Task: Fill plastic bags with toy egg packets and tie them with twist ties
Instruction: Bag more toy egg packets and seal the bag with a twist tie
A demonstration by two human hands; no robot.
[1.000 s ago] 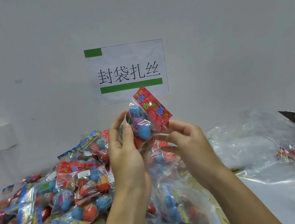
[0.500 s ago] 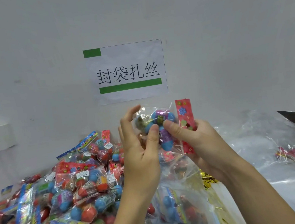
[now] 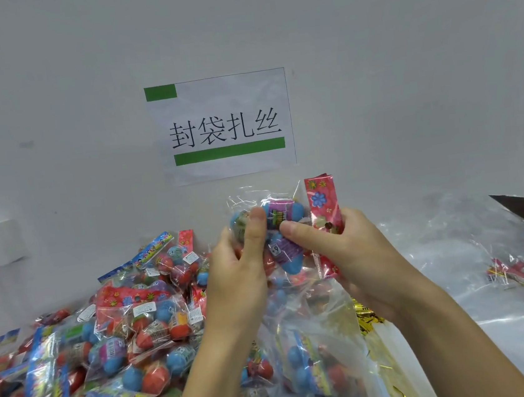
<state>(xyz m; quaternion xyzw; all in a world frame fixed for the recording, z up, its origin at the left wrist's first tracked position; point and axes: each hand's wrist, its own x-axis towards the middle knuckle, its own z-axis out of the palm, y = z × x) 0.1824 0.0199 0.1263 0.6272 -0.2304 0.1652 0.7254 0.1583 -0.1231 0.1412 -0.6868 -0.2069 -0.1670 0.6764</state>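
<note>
Since half a second back, packet (image 3: 282, 228) barely shifted, left thumb now pressing it.
Left hand (image 3: 240, 276) and right hand (image 3: 342, 254) pinch it above open bag (image 3: 323, 348), poised for dropping in.

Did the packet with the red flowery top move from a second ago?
Yes. The egg packet dropped lower against the wall sign, and its red header turned upright.

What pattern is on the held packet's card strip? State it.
Red card strip with blue and green flowers, clearest in the head view.
</note>
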